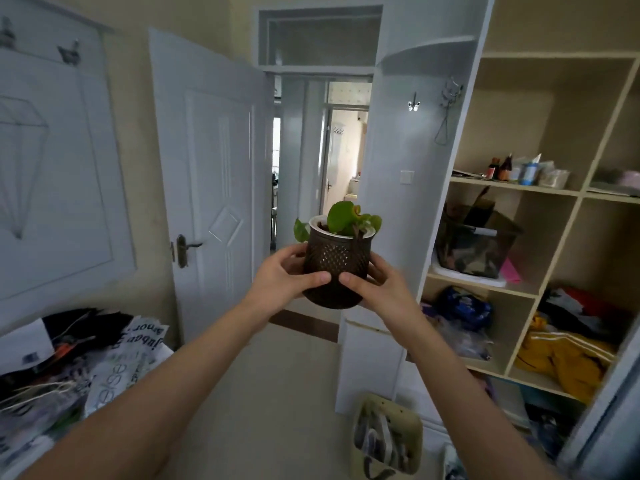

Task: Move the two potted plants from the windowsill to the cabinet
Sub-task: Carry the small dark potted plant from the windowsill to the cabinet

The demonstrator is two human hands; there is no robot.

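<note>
A: Big picture first, the cabinet (540,237) on the right is crammed: bottles, a dark basket, heaps of clothes on nearly every shelf

B: So finding a flat bare spot is the risk, set it on fabric and it could tip

A: Now the pot (334,268), held up in mid-air in front of the doorway, well clear of any shelf

B: Left hand (287,277) and right hand (372,284) pressed to its sides, thumbs in front; a loosened grip means a drop

A: And those leaves (341,218) could snag a shelf edge
</note>
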